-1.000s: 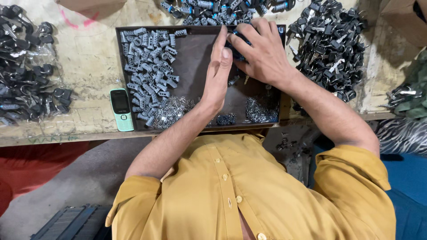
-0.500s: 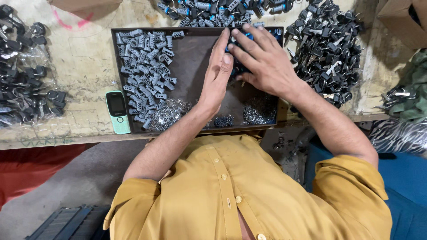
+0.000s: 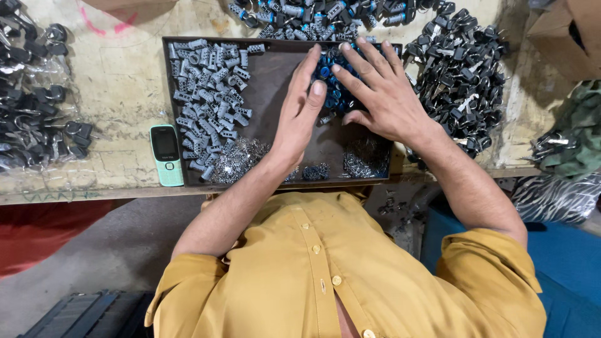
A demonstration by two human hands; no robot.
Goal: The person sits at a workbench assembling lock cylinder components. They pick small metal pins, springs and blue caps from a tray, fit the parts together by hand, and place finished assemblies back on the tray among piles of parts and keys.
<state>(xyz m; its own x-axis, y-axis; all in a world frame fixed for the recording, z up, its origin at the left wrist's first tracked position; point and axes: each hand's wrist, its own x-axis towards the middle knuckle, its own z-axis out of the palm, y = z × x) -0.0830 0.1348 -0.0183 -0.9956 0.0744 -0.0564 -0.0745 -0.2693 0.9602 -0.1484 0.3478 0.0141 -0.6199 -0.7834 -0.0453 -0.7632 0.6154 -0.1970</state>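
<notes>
Your left hand [image 3: 299,116] stands on edge in the dark tray [image 3: 275,69], fingers pressed together, against the small blue parts [image 3: 335,84]. Your right hand [image 3: 382,94] lies flat over those parts with fingers spread. Grey metal pieces [image 3: 210,94] fill the tray's left side; a green phone [image 3: 166,154] lies just beside it

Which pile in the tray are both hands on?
The blue rings, top right of the tray; the left hand and right hand gather them. Grey cylinders lie untouched.
</notes>
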